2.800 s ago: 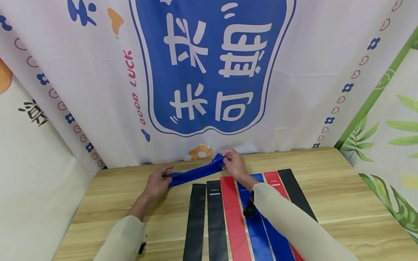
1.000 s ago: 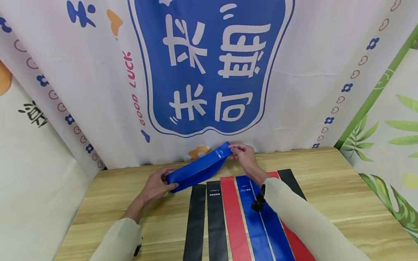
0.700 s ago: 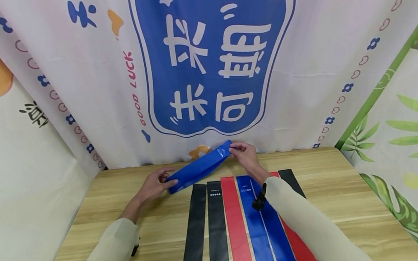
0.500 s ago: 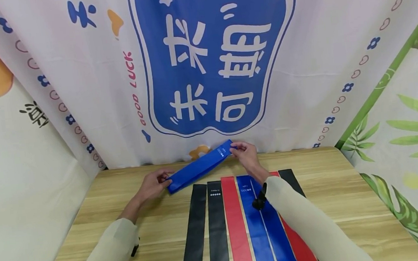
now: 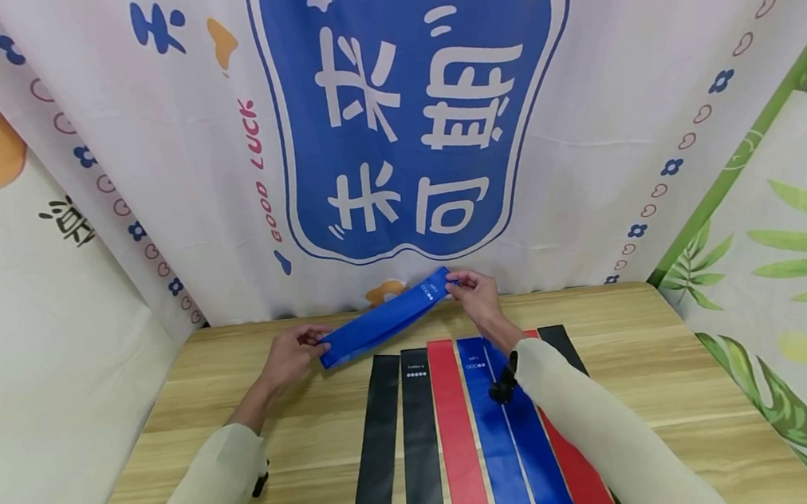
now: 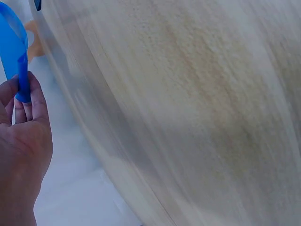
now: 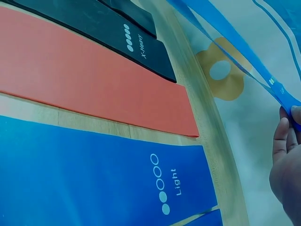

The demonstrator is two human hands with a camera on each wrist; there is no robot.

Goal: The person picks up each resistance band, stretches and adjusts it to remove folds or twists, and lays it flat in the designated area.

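Between both hands a blue resistance band (image 5: 384, 318) is stretched out above the far part of the table, its right end higher than its left. White "Light" print with dots faces me near that right end. My left hand (image 5: 292, 356) pinches the left end between thumb and fingers; in the left wrist view the band (image 6: 22, 70) loops up from the fingertips. My right hand (image 5: 475, 298) pinches the other end, and in the right wrist view the band's two layers (image 7: 225, 33) stand apart.
Several flat bands lie side by side on the wooden table (image 5: 266, 488): black (image 5: 373, 447), black "X-Heavy" (image 5: 419, 443), red (image 5: 459, 439), blue "Light" (image 5: 495, 436), another blue, red (image 5: 577, 469) and black (image 5: 561, 346). My right forearm covers some. A printed curtain (image 5: 587, 212) hangs behind the table edge.
Since the oldest frame, the band has been raised and turned so its printed face shows, and the right hand has moved right. In the last half second it shifts only slightly.
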